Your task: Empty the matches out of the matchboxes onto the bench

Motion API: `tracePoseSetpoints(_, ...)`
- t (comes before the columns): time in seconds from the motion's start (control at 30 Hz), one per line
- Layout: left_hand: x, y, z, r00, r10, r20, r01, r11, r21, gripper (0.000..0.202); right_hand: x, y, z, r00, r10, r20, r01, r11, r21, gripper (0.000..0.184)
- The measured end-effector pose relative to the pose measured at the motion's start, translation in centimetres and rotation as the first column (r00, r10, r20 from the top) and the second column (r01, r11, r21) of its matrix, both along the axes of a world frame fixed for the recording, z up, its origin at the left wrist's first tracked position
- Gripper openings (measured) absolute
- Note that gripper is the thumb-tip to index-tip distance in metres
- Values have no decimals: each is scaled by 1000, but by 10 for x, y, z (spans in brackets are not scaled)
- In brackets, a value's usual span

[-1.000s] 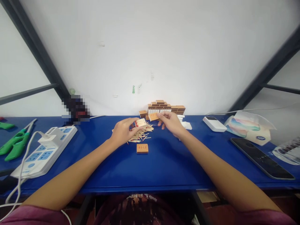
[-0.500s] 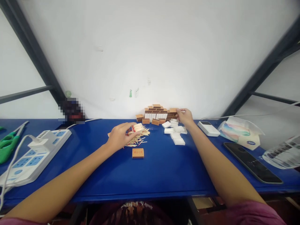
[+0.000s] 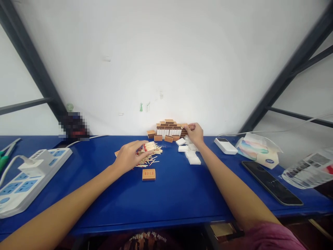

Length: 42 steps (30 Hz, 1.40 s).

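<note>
My left hand (image 3: 129, 155) rests on a heap of loose matches (image 3: 150, 157) and pinches a filled matchbox tray (image 3: 148, 146) between thumb and fingers. My right hand (image 3: 194, 133) reaches to the back, fingers closed on a brown matchbox sleeve (image 3: 185, 126) at the right end of a stack of matchboxes (image 3: 168, 128) against the wall. Several white empty trays (image 3: 191, 154) lie just below the right hand. One closed brown matchbox (image 3: 148, 174) lies alone on the blue table (image 3: 169, 194) in front of the matches.
A white power strip (image 3: 28, 175) with a cable lies at the left, green scissors (image 3: 3, 156) beyond it. At the right are a white power bank (image 3: 225, 146), a tissue pack (image 3: 258, 152), a dark phone (image 3: 272, 182) and a printed bag (image 3: 309, 168).
My right hand left the matches, went to the stack at the wall and now grips a sleeve there. The left hand stayed on the tray. The view shifted to the right.
</note>
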<state>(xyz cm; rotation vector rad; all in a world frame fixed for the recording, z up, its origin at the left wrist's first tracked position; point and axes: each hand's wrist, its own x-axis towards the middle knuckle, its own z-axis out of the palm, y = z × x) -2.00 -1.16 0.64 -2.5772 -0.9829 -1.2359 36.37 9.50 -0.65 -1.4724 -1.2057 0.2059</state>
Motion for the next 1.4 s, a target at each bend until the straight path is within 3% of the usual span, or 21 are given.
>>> tracePoseSetpoints(0.4,-1,-1,2,999,7,-38,-8,1000,-27,55,-19,-15,6,988,119,96,-125,990,60,25)
tracePoseSetpoints(0.5,-2,0,1,999,4,-47,-5,999,-33,55,-40,-30,16,980,130,150,-145,985,96,23)
tracePoseSetpoints(0.57,-4,3,-1,999,5,-52,-7,999,-40,53,-63,-45,23,951,259,169,-271,961,51,29)
tracePoseSetpoints(0.6,-5,5,-2,998,4,-56,-6,999,-44,52,-76,-54,25,909,391,144,-391,920,-29,35)
tracePoseSetpoints(0.67,-7,8,-4,998,-1,-64,-2,999,-55,50,-103,-73,27,743,670,14,-652,728,-211,47)
tracePoseSetpoints(0.73,-9,11,-5,997,-10,-73,6,998,-60,50,-126,-89,26,640,763,-91,-760,610,-226,53)
tracePoseSetpoints(0.8,-11,13,-4,997,-29,-73,25,998,-54,49,-143,-100,23,595,785,-173,-802,565,-196,57)
tracePoseSetpoints(0.87,-12,15,-2,996,-55,-72,51,997,-52,47,-154,-104,18,591,759,-274,-806,568,-164,58)
tracePoseSetpoints(0.97,-14,17,1,997,-39,-60,34,995,-90,48,-165,-102,12,613,675,-411,-774,619,-136,57)
tracePoseSetpoints(1.07,-14,21,2,999,21,25,-17,986,-167,50,-173,-99,10,652,641,-404,-733,670,-119,53)
tracePoseSetpoints(1.2,-16,27,2,996,25,84,-6,975,-223,36,-179,-98,8,704,672,-231,-701,709,-77,50)
tracePoseSetpoints(1.4,-22,35,-5,994,-53,-92,35,982,-185,37,-174,-96,-2,779,599,184,-603,796,-37,33)
